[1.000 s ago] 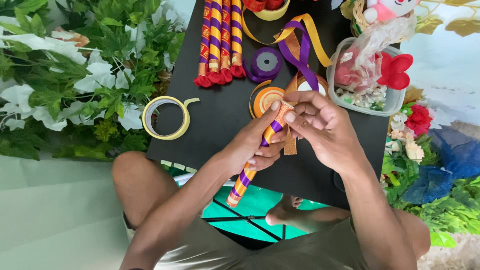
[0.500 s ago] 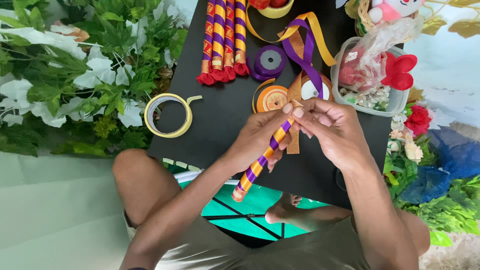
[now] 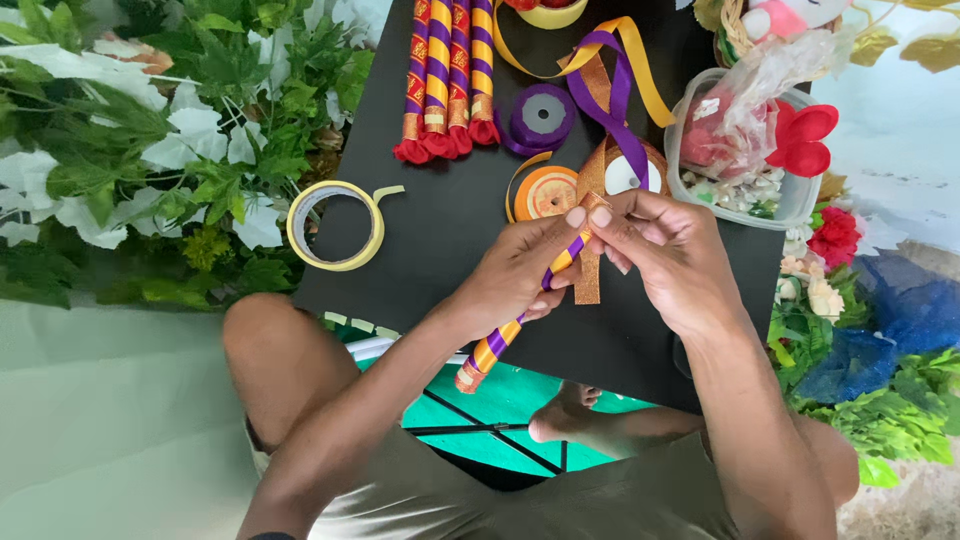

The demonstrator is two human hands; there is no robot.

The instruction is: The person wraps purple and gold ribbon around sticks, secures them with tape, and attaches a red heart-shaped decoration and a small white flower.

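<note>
- Tape ring (image 3: 334, 225) lies on the black tabletop (image 3: 450, 230), well left of the hands.
- Left hand (image 3: 520, 275): grip wrapped round the striped stick (image 3: 500, 340), tilted above the tabletop's near edge.
- Right hand (image 3: 670, 255): fingertips pinch gold ribbon (image 3: 588, 270) at the stick's top.
- Tub (image 3: 790, 205) stands far right.

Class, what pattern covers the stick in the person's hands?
Spiral stripes of purple and yellow-orange on the stick, seen in the head view.

stick (image 3: 510, 330) purple-orange striped; tape roll (image 3: 335, 225) yellow
</note>
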